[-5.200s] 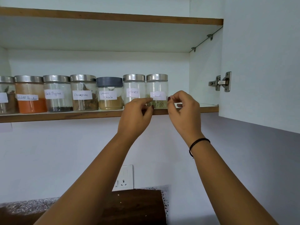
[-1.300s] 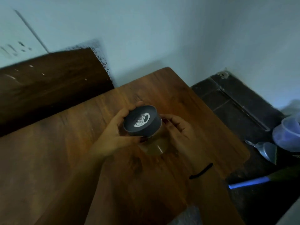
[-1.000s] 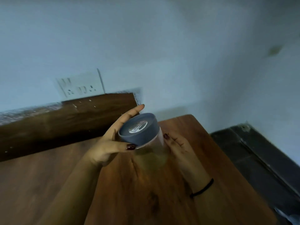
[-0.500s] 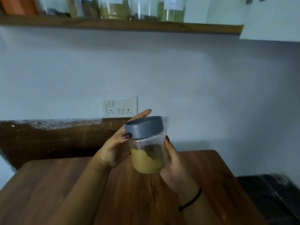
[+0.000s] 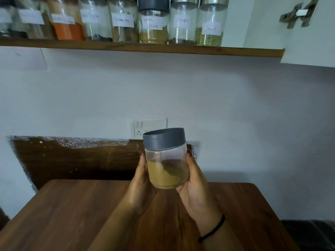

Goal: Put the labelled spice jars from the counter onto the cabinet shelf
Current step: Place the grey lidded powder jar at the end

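Observation:
A glass jar (image 5: 167, 171) with a grey lid and tan powder inside is held upright above the wooden counter (image 5: 72, 214). My left hand (image 5: 141, 182) grips its left side and my right hand (image 5: 194, 185) cups its right side and base. No label shows on the side facing me. Above, the cabinet shelf (image 5: 163, 49) carries a row of several labelled spice jars; the rightmost jar (image 5: 210, 22) holds green seeds, and a grey-lidded jar (image 5: 153, 20) stands two places to its left.
The open cabinet door (image 5: 311, 42) with its metal hinge (image 5: 297, 14) hangs at the upper right. A wall socket (image 5: 139, 127) sits just behind the held jar. A dark wooden backboard (image 5: 72, 160) lines the counter's rear. Bare shelf lies right of the last jar.
Both hands took the grey-lidded jar off the counter and raised it. The view swung up from the counter, so the shelf and its jars are back in sight.

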